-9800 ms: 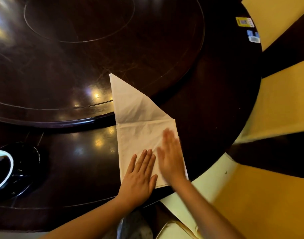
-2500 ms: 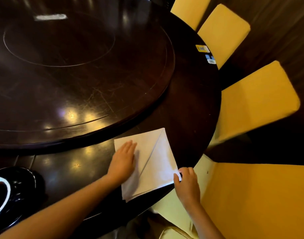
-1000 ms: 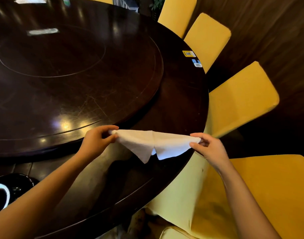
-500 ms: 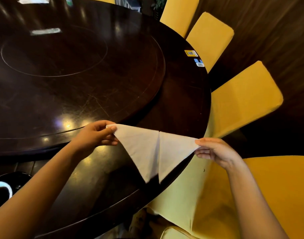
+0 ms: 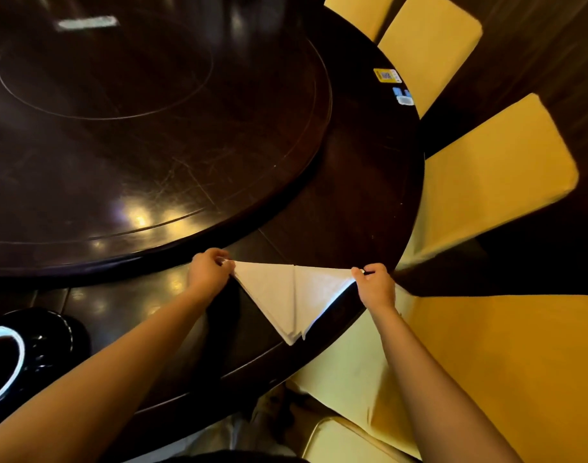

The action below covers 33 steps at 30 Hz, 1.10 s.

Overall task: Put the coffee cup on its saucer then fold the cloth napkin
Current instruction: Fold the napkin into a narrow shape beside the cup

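Note:
The white cloth napkin (image 5: 287,297) is folded into a triangle with its point toward me and a crease down its middle. It lies at the near edge of the dark round table (image 5: 359,208). My left hand (image 5: 209,272) pinches its far left corner. My right hand (image 5: 374,285) pinches its far right corner. The top edge is stretched straight between them. At the lower left, the black coffee cup with a white rim (image 5: 0,362) stands on its black saucer (image 5: 55,335), partly cut off by the frame edge.
A large raised turntable (image 5: 152,128) fills the table's middle, just beyond the napkin. Yellow-covered chairs (image 5: 493,175) ring the table on the right, one (image 5: 506,369) close under my right arm. Small stickers (image 5: 387,75) sit near the far right rim.
The napkin was lifted off the table by two corners a second ago. It has since come down toward the near edge, and its triangle hangs fuller toward me.

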Tool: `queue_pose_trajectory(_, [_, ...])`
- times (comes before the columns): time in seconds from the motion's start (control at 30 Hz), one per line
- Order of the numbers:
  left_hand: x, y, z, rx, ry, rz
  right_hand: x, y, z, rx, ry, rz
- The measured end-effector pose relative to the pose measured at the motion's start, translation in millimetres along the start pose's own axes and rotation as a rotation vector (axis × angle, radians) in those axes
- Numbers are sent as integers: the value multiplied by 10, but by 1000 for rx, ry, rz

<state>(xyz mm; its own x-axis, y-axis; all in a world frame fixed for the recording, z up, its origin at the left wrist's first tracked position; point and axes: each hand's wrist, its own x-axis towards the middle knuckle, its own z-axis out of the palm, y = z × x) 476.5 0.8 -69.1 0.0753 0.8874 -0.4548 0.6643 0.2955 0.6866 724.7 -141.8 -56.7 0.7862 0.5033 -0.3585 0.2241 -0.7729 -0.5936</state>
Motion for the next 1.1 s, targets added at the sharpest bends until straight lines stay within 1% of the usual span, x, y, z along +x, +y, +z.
queue_pose_trajectory(0.07, [-71, -87, 3, 206, 86, 214, -163, 67, -5, -198, 144, -199])
queue_pose_trajectory(0.1, [-146, -121, 22, 273, 118, 348, -270, 103, 5, -238, 185, -321])
queue_pose_trajectory(0.13, [-242, -146, 60, 330, 117, 487, -406, 132, 27, -252, 166, -439])
queue_pose_trajectory(0.2, [-457, -169, 156, 423, 8, 721, -680, 242, 137, -300, -7, -591])
queue_pose_trajectory(0.27, [-632, -209, 269, 507, -125, 901, -907, 373, 290, -364, -166, -612])
queue_pose_trajectory(0.3, [-691, -242, 323, 542, -174, 958, -985, 422, 354, -372, -194, -613])
queue_pose_trajectory(0.37, [-777, -305, 402, 588, -227, 1002, -1092, 465, 435, -329, -190, -585])
queue_pose_trajectory(0.4, [-802, -335, 433, 599, -227, 1015, -1118, 455, 451, -303, -175, -562])
queue_pose_trajectory(0.6, [-857, -367, 513, 581, -171, 1031, -1198, 377, 527, -328, -98, -548])
queue_pose_trajectory(0.7, [-875, -383, 503, 588, -168, 1050, -1244, 339, 556, -321, -106, -563])
queue_pose_trajectory(0.83, [-886, -435, 503, 569, -158, 1054, -1292, 303, 608, -299, -151, -522])
queue_pose_trajectory(0.93, [-898, -445, 518, 571, -142, 1070, -1294, 275, 625, -284, -152, -493])
queue_pose_trajectory(1.1, [-936, -465, 534, 516, -127, 1083, -1284, 269, 639, -323, -194, -468])
